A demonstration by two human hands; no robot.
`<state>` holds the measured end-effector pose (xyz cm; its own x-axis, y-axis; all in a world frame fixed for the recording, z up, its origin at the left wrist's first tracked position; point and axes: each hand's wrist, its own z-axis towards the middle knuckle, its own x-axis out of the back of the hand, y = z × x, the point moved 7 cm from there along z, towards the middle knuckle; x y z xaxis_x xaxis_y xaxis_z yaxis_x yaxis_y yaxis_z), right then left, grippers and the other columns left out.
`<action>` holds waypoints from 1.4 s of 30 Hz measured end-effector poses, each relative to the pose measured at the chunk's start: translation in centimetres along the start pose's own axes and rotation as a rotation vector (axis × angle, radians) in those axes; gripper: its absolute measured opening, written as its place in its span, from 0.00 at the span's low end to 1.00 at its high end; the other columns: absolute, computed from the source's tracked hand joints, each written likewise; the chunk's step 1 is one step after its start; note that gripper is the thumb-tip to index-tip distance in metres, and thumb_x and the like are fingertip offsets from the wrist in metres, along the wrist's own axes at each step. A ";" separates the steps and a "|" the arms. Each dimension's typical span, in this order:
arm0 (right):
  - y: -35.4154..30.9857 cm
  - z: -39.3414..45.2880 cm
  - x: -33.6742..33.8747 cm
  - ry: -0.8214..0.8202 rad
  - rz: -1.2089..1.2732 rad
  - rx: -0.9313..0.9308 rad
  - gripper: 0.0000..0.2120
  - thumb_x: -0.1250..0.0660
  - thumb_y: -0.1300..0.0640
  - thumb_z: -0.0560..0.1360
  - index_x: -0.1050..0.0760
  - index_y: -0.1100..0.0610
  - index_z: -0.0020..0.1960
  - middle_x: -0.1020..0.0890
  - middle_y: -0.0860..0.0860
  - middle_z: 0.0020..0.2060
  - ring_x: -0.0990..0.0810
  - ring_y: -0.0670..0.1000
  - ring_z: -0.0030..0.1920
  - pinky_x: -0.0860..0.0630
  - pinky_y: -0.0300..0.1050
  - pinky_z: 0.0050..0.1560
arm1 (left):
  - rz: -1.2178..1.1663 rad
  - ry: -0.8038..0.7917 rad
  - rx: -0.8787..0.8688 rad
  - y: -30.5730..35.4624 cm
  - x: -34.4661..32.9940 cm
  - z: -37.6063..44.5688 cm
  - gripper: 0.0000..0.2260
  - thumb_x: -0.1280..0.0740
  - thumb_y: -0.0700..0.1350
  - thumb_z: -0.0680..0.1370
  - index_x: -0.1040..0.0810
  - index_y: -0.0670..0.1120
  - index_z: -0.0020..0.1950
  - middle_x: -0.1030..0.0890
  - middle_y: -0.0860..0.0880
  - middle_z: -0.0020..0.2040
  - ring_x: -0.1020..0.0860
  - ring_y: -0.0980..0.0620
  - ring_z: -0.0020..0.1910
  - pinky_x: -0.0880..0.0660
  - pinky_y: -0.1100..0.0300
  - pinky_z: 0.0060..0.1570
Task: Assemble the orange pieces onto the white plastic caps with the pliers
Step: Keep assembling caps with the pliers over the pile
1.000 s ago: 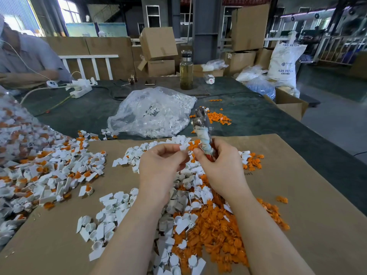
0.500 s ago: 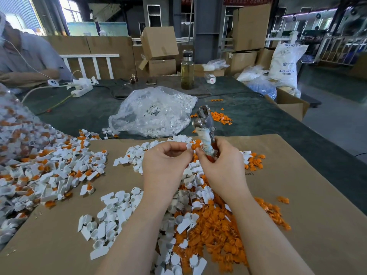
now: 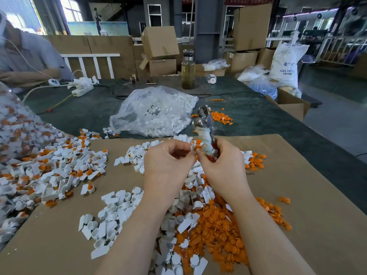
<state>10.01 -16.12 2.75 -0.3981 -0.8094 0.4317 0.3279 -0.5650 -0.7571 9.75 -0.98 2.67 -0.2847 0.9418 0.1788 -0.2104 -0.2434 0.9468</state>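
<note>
Head view, centre frame: left hand (image 3: 168,161) fingers (image 3: 185,150) pinching a white plastic cap (image 3: 193,147) with an orange piece (image 3: 198,147) at its edge; right hand (image 3: 222,165) curled round the taped handles of the pliers (image 3: 204,126), metal head pointing up. Below both wrists, heaped orange pieces (image 3: 216,231) and loose white caps (image 3: 111,215) on brown cardboard (image 3: 317,215) over the tabletop (image 3: 258,116). Left of frame, assembled caps (image 3: 49,171); upper centre, clear bag of caps (image 3: 155,114).

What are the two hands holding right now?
Left hand: pinching a white cap with an orange piece.
Right hand: gripping the pliers, head pointing up.
</note>
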 end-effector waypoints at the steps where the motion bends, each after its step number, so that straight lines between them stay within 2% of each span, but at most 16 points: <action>1: 0.0 0.0 0.0 0.003 0.000 0.003 0.07 0.29 0.53 0.75 0.21 0.56 0.48 0.18 0.46 0.37 0.20 0.46 0.38 0.21 0.51 0.40 | 0.023 -0.001 -0.012 0.1 0.0 -0.1 0.06 0.24 0.41 0.70 0.16 0.53 0.37 0.16 0.57 0.33 0.19 0.61 0.33 0.26 0.72 0.33; 8: 0.3 0.1 -0.6 -0.039 0.009 -0.006 0.08 0.29 0.49 0.75 0.22 0.53 0.48 0.20 0.43 0.36 0.21 0.44 0.37 0.25 0.43 0.37 | 0.024 0.038 -0.004 0.1 0.3 0.0 0.08 0.25 0.42 0.70 0.17 0.54 0.35 0.17 0.59 0.32 0.20 0.63 0.32 0.28 0.74 0.31; 11: 0.5 0.1 -0.9 -0.083 0.017 -0.005 0.03 0.30 0.54 0.76 0.23 0.51 0.46 0.21 0.43 0.34 0.22 0.45 0.36 0.27 0.43 0.35 | 0.038 0.038 0.013 -0.2 0.1 0.1 0.06 0.24 0.43 0.70 0.18 0.53 0.36 0.17 0.59 0.32 0.21 0.64 0.31 0.30 0.75 0.29; 14: 0.7 0.2 -1.2 -0.155 0.020 -0.014 0.04 0.31 0.58 0.75 0.25 0.50 0.44 0.24 0.43 0.32 0.26 0.45 0.33 0.31 0.41 0.34 | 0.078 0.059 0.007 -0.6 0.3 0.3 0.06 0.24 0.46 0.72 0.18 0.53 0.37 0.18 0.58 0.32 0.22 0.65 0.31 0.31 0.76 0.29; 18: 0.8 0.3 -1.3 -0.258 0.095 -0.048 0.02 0.31 0.59 0.74 0.22 0.54 0.46 0.23 0.42 0.30 0.28 0.42 0.31 0.32 0.36 0.31 | 0.017 0.054 0.060 -1.4 0.5 0.6 0.05 0.25 0.45 0.74 0.19 0.51 0.40 0.16 0.52 0.34 0.18 0.58 0.35 0.25 0.68 0.36; 21: 1.0 0.3 -1.0 -0.349 0.108 -0.049 0.02 0.31 0.61 0.73 0.23 0.56 0.45 0.24 0.44 0.32 0.28 0.42 0.32 0.32 0.37 0.32 | -0.145 0.035 0.139 -1.8 0.6 0.7 0.03 0.26 0.40 0.75 0.19 0.47 0.43 0.16 0.51 0.34 0.16 0.55 0.35 0.21 0.64 0.41; 25: 1.4 -0.2 -1.0 -0.496 0.109 -0.095 0.05 0.29 0.60 0.72 0.22 0.59 0.47 0.20 0.51 0.38 0.22 0.50 0.38 0.27 0.48 0.41 | -0.329 0.006 0.142 -1.8 0.6 0.9 0.03 0.29 0.36 0.77 0.20 0.42 0.44 0.18 0.50 0.35 0.18 0.57 0.33 0.22 0.68 0.38; 28: 1.2 -0.5 -1.3 -0.569 0.125 -0.101 0.05 0.29 0.60 0.73 0.23 0.52 0.43 0.20 0.44 0.34 0.23 0.43 0.35 0.28 0.41 0.38 | -0.387 -0.003 0.126 -1.9 0.7 1.0 0.03 0.30 0.35 0.77 0.21 0.42 0.44 0.18 0.53 0.32 0.19 0.58 0.32 0.22 0.68 0.38; 29: 1.1 -0.6 -1.4 -0.590 0.129 -0.104 0.05 0.29 0.60 0.73 0.24 0.52 0.43 0.21 0.44 0.34 0.24 0.42 0.34 0.29 0.41 0.38 | -0.396 -0.007 0.119 -1.9 0.7 1.1 0.03 0.30 0.36 0.77 0.21 0.42 0.44 0.19 0.54 0.32 0.19 0.58 0.32 0.22 0.67 0.39; 33: 1.1 -1.0 -1.6 -0.651 0.116 -0.122 0.07 0.29 0.61 0.73 0.22 0.57 0.51 0.18 0.57 0.46 0.20 0.59 0.46 0.24 0.58 0.50 | -0.419 -0.013 0.094 -1.8 0.7 1.3 0.04 0.31 0.36 0.77 0.21 0.42 0.44 0.19 0.55 0.31 0.20 0.58 0.31 0.22 0.66 0.39; 35: 1.1 -1.1 -1.5 -0.665 0.116 -0.130 0.07 0.29 0.61 0.73 0.22 0.57 0.51 0.17 0.55 0.46 0.19 0.57 0.47 0.24 0.59 0.52 | -0.428 -0.017 0.088 -1.8 0.8 1.4 0.04 0.31 0.35 0.77 0.21 0.42 0.44 0.19 0.55 0.31 0.20 0.58 0.31 0.21 0.66 0.40; 37: 1.1 -1.1 -1.5 -0.669 0.112 -0.119 0.07 0.30 0.62 0.73 0.22 0.56 0.50 0.17 0.49 0.41 0.19 0.50 0.42 0.24 0.53 0.48 | -0.439 -0.025 0.083 -1.8 0.8 1.4 0.04 0.31 0.35 0.77 0.21 0.42 0.44 0.19 0.55 0.31 0.20 0.58 0.31 0.21 0.66 0.40; 39: 1.0 -1.1 -1.6 -0.660 0.099 -0.111 0.06 0.30 0.63 0.72 0.21 0.54 0.47 0.18 0.46 0.38 0.21 0.45 0.37 0.25 0.50 0.43 | -0.444 -0.031 0.080 -1.8 0.9 1.5 0.04 0.31 0.35 0.77 0.22 0.42 0.43 0.19 0.55 0.31 0.20 0.58 0.31 0.21 0.66 0.39; 42: 1.0 -1.1 -1.8 -0.646 0.077 -0.110 0.09 0.31 0.65 0.71 0.21 0.51 0.43 0.16 0.49 0.42 0.19 0.53 0.41 0.23 0.55 0.47 | -0.449 -0.033 0.085 -1.8 1.0 1.5 0.04 0.31 0.35 0.77 0.22 0.42 0.43 0.19 0.55 0.31 0.20 0.58 0.31 0.22 0.67 0.39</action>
<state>10.08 -15.04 0.66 0.2281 -0.7992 0.5560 0.2322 -0.5099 -0.8283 11.21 0.70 1.52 -0.1527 0.9570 -0.2468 -0.2286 0.2087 0.9509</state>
